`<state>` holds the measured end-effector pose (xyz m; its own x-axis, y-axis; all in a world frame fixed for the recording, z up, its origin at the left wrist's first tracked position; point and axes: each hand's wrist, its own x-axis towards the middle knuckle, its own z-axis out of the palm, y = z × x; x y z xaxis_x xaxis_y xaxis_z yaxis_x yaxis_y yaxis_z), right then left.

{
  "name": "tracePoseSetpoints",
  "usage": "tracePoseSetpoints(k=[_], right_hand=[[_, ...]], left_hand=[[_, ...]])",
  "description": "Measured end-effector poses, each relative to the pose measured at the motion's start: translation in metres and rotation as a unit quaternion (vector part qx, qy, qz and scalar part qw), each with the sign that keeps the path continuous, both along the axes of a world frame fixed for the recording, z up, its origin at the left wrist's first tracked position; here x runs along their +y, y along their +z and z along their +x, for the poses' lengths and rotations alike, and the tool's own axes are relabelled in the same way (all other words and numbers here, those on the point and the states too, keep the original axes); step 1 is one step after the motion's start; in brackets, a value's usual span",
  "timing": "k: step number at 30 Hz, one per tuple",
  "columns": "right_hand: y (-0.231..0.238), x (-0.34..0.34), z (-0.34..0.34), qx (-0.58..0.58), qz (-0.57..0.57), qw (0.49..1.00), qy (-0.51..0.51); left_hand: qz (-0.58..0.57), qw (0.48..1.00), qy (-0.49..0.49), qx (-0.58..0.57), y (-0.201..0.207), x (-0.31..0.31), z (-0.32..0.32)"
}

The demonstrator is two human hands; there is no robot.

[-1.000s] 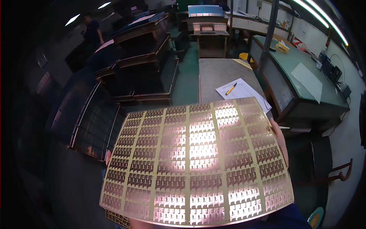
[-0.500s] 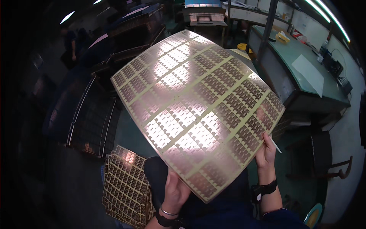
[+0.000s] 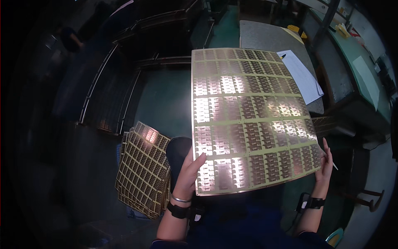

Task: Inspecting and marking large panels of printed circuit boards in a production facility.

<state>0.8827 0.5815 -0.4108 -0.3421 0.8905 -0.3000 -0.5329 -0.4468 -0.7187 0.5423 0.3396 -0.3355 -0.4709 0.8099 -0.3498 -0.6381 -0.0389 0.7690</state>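
A large circuit board panel (image 3: 253,128), coppery pads on a yellow-green base, is held up in front of me between both hands. My left hand (image 3: 188,172) grips its near left edge, thumb lying on the top face. On the opposite side my right hand (image 3: 325,162) clasps the right edge, its fingers partly hidden by the panel. A thin white stick, perhaps a pen (image 3: 335,166), pokes out beside that hand. Low on the left, by my knee, a stack of similar panels (image 3: 143,174) lies with slightly uneven edges.
Behind the panel stands a grey table (image 3: 261,35) bearing white paper sheets (image 3: 304,79). A green-topped bench (image 3: 369,68) runs along the right, with a dark chair (image 3: 371,203) below. Dark metal racks (image 3: 97,87) fill the left; a person (image 3: 70,39) stands beyond them.
The panel has swung from a diagonal pose to nearly square and shifted right and down. My left hand now shows its thumb on top. The view has turned, revealing the grey table and papers.
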Motion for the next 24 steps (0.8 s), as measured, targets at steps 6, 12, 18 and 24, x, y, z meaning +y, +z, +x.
tracePoseSetpoints(k=[6, 12, 18, 24], right_hand=[[-0.007, 0.008, -0.007, -0.059, -0.007, 0.994, 0.097], [-0.023, 0.014, -0.001, -0.084, -0.021, 0.991, 0.1], [-0.004, 0.005, -0.019, -0.006, 0.013, 0.995, 0.098], [0.009, -0.003, -0.023, -0.056, 0.051, 0.991, 0.106]], left_hand=[[-0.013, 0.998, -0.027, 0.055, -0.012, -0.004, -0.01], [-0.051, 0.994, -0.017, 0.098, -0.027, -0.003, -0.011], [-0.167, 0.967, -0.034, 0.187, -0.043, -0.013, -0.023], [-0.181, 0.958, -0.007, 0.222, -0.054, -0.009, -0.02]])
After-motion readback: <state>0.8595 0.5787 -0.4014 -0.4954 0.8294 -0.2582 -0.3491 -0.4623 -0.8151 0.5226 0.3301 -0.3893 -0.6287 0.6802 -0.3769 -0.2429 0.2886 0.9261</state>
